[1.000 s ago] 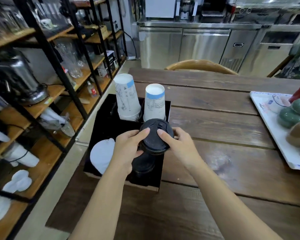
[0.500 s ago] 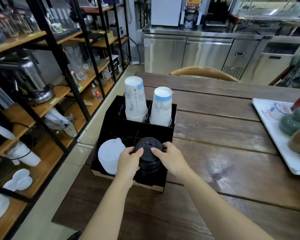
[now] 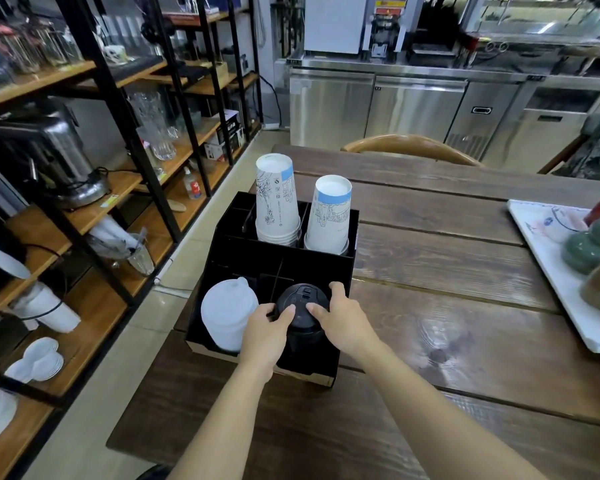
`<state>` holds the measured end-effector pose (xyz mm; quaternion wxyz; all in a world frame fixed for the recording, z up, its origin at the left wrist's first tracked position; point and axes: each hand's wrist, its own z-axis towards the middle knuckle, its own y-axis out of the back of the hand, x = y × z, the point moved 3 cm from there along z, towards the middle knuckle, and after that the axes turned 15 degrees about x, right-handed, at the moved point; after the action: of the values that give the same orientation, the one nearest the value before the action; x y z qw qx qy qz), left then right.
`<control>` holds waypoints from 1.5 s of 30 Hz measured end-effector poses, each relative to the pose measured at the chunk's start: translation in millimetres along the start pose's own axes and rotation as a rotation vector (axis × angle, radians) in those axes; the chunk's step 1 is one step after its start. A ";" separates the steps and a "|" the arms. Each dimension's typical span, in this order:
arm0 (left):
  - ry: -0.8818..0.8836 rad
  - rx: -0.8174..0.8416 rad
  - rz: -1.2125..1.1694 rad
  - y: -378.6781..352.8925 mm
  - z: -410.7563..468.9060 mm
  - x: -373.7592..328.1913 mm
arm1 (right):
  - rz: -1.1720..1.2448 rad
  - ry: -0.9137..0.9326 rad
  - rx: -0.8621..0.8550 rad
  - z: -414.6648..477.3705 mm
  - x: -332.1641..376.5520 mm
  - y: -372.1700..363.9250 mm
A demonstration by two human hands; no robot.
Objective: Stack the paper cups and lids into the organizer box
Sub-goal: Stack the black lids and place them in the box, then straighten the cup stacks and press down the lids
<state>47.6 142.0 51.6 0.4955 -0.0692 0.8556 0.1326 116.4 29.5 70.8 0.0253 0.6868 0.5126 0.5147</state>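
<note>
A black organizer box (image 3: 329,268) stands at the left edge of the wooden table (image 3: 447,306). Two stacks of upside-down paper cups fill its back compartments: a taller left stack (image 3: 277,202) and a right stack (image 3: 329,216). A stack of white lids (image 3: 227,315) sits in the front left compartment. A stack of black lids (image 3: 302,306) sits in the front right compartment. My left hand (image 3: 265,332) and my right hand (image 3: 343,320) both grip the top black lid from either side, thumbs resting on it.
A white tray (image 3: 548,258) with green and brown ceramic pieces lies at the table's right edge. Wood-and-metal shelving (image 3: 94,188) with glassware and appliances runs along the left. A chair back (image 3: 409,147) stands behind the table, steel counters beyond.
Both hands have lowered the black lids from above the box down into the front right compartment. The view has tilted up and back, so the box looks farther away.
</note>
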 end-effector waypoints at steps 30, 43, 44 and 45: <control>-0.409 0.360 0.146 -18.9 65.8 -136.6 | 0.330 0.290 -0.042 62.9 28.1 110.3; -0.373 0.406 0.120 -7.6 78.9 -137.3 | 0.245 0.276 -0.136 64.1 21.3 108.7; -0.376 0.383 0.166 -5.2 76.7 -136.5 | 0.217 0.269 -0.191 59.4 24.8 112.5; -0.394 0.345 0.219 -2.0 72.5 -136.3 | 0.186 0.282 -0.262 53.4 29.3 117.0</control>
<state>176.3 159.7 135.0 0.6394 0.1359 0.7552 0.0485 233.2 21.8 131.6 -0.0053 0.6431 0.3742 0.6681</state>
